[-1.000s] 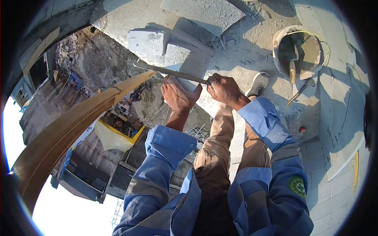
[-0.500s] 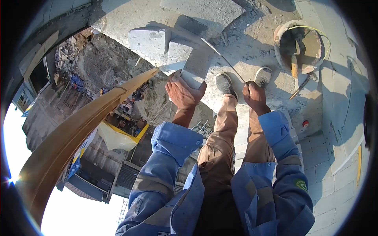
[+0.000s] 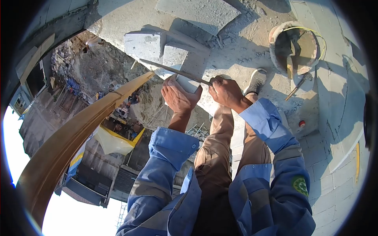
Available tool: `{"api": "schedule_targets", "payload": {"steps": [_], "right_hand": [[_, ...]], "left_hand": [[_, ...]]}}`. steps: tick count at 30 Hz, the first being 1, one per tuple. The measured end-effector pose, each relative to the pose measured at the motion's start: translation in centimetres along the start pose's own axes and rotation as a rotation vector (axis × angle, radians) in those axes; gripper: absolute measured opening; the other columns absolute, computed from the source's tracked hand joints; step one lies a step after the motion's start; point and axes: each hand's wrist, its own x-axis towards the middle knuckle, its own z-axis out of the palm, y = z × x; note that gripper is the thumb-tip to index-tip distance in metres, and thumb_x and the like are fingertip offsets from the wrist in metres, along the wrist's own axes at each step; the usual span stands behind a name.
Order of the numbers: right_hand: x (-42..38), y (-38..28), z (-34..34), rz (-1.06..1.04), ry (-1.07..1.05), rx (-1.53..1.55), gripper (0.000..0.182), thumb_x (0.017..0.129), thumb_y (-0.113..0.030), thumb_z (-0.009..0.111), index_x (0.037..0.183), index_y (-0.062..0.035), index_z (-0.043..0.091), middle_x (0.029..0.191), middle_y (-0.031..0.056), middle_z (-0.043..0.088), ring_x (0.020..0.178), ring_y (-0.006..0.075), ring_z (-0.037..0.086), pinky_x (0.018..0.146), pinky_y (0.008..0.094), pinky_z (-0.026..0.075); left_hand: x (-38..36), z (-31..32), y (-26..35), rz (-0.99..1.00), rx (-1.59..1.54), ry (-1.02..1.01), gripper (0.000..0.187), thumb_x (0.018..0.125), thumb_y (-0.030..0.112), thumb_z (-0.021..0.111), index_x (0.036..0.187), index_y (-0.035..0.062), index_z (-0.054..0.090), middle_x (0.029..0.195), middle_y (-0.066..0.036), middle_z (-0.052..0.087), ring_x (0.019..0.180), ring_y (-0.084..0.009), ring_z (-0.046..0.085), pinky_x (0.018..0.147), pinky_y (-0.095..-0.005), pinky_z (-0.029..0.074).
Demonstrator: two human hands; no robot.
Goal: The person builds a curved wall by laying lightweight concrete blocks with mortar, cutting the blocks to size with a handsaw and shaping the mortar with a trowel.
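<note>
My left hand (image 3: 180,95) is clasped over the near end of a pale grey block (image 3: 188,82), thumb on one side and fingers on the other. In my right hand (image 3: 228,92) is a long, thin, flat metal strip (image 3: 175,70), gripped at one end. The strip reaches left across the block, just beyond the left hand's fingertips. Its exact kind I cannot tell. Another grey block (image 3: 145,42) lies just past the held one, near the ledge's edge.
A mortar-stained bucket (image 3: 275,39) stands at the right, with a wooden-handled tool (image 3: 295,88) beside it. A flat slab (image 3: 201,13) lies ahead. At left, a curved wooden pole (image 3: 86,129) rises beside the drop to the rubble-strewn ground below. A block wall (image 3: 338,98) runs along the right.
My right hand has moved left and slightly up, swinging the metal strip from beside my feet to across the block. My left hand keeps its hold on the block.
</note>
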Motion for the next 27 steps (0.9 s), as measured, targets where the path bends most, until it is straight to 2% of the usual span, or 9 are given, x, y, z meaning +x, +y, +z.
{"api": "schedule_targets", "payload": {"steps": [2, 4, 6, 8, 10, 11, 16, 18, 27], "right_hand": [[0.0, 1.9, 0.5, -0.01, 0.011, -0.013, 0.022, 0.088, -0.023, 0.064, 0.084, -0.0015, 0.063, 0.08, 0.0178, 0.066, 0.065, 0.0367, 0.067, 0.059, 0.0441, 0.055], [-0.9, 4.0, 0.8, 0.117, -0.118, -0.083, 0.021, 0.088, -0.023, 0.063, 0.089, -0.0028, 0.064, 0.083, 0.0184, 0.068, 0.069, 0.0378, 0.068, 0.061, 0.0467, 0.055], [-4.8, 9.4, 2.7, 0.323, -0.094, -0.206, 0.021, 0.088, -0.024, 0.062, 0.093, -0.0034, 0.062, 0.086, 0.019, 0.069, 0.072, 0.0394, 0.069, 0.064, 0.0488, 0.055], [-8.9, 11.9, 2.2, 0.318, -0.051, -0.087, 0.021, 0.089, -0.024, 0.063, 0.091, -0.0034, 0.06, 0.084, 0.0202, 0.067, 0.07, 0.0414, 0.066, 0.063, 0.0499, 0.053], [-8.7, 6.7, -1.2, 0.234, 0.125, 0.059, 0.021, 0.092, -0.023, 0.064, 0.087, -0.0029, 0.057, 0.078, 0.0215, 0.063, 0.066, 0.0437, 0.062, 0.06, 0.0496, 0.049], [-8.0, 4.7, -1.1, 0.271, 0.166, 0.002, 0.028, 0.096, -0.024, 0.06, 0.077, -0.0041, 0.056, 0.071, 0.0181, 0.061, 0.064, 0.0384, 0.064, 0.054, 0.0446, 0.049], [-5.4, -1.8, -4.2, 0.133, 0.049, 0.037, 0.022, 0.094, -0.023, 0.061, 0.085, -0.0022, 0.06, 0.074, 0.0197, 0.066, 0.061, 0.0379, 0.066, 0.055, 0.0446, 0.054], [-5.2, -2.2, -4.8, 0.115, -0.006, 0.022, 0.022, 0.093, -0.022, 0.061, 0.087, -0.0019, 0.061, 0.075, 0.0201, 0.066, 0.062, 0.0375, 0.067, 0.055, 0.0447, 0.054], [-3.2, -1.6, -4.0, 0.12, -0.129, -0.004, 0.024, 0.093, -0.024, 0.06, 0.088, -0.0006, 0.062, 0.074, 0.0203, 0.067, 0.064, 0.0373, 0.069, 0.058, 0.0459, 0.055]], "left_hand": [[0.3, 0.1, 0.3, -0.018, -0.006, -0.007, 0.083, 0.059, 0.041, 0.082, 0.124, 0.0009, 0.051, 0.11, -0.017, 0.055, 0.097, -0.0355, 0.055, 0.086, -0.0446, 0.041], [0.5, -0.3, 0.5, -0.031, 0.022, -0.02, 0.084, 0.058, 0.041, 0.083, 0.124, 0.0007, 0.051, 0.111, -0.017, 0.055, 0.097, -0.0354, 0.055, 0.087, -0.0444, 0.041], [0.8, -0.3, 0.4, -0.077, 0.029, -0.088, 0.086, 0.057, 0.041, 0.083, 0.125, 0.0002, 0.049, 0.112, -0.017, 0.055, 0.098, -0.0357, 0.055, 0.087, -0.0443, 0.041], [0.4, -0.2, 0.2, -0.016, 0.002, -0.043, 0.085, 0.058, 0.041, 0.084, 0.124, -0.0001, 0.05, 0.113, -0.018, 0.056, 0.099, -0.0361, 0.055, 0.088, -0.0454, 0.041], [0.2, -0.2, 0.4, -0.068, -0.001, -0.091, 0.085, 0.06, 0.042, 0.084, 0.125, -0.0005, 0.05, 0.112, -0.019, 0.056, 0.1, -0.0367, 0.055, 0.089, -0.0478, 0.04], [0.4, -0.6, 0.6, -0.079, 0.025, -0.099, 0.086, 0.06, 0.042, 0.083, 0.125, -0.0007, 0.049, 0.112, -0.019, 0.056, 0.1, -0.0372, 0.055, 0.09, -0.0485, 0.04], [0.0, -0.1, -0.3, -0.027, 0.028, -0.096, 0.085, 0.06, 0.044, 0.083, 0.124, -0.0003, 0.05, 0.111, -0.018, 0.056, 0.099, -0.0364, 0.055, 0.09, -0.0459, 0.041], [0.4, 0.0, 0.0, 0.002, 0.001, -0.022, 0.084, 0.06, 0.044, 0.083, 0.123, -0.0004, 0.05, 0.11, -0.018, 0.056, 0.098, -0.0363, 0.055, 0.09, -0.0461, 0.04], [0.7, -0.1, 0.1, -0.013, -0.007, -0.033, 0.083, 0.057, 0.041, 0.084, 0.121, -0.001, 0.051, 0.109, -0.018, 0.054, 0.094, -0.0357, 0.054, 0.088, -0.0454, 0.04]]}}
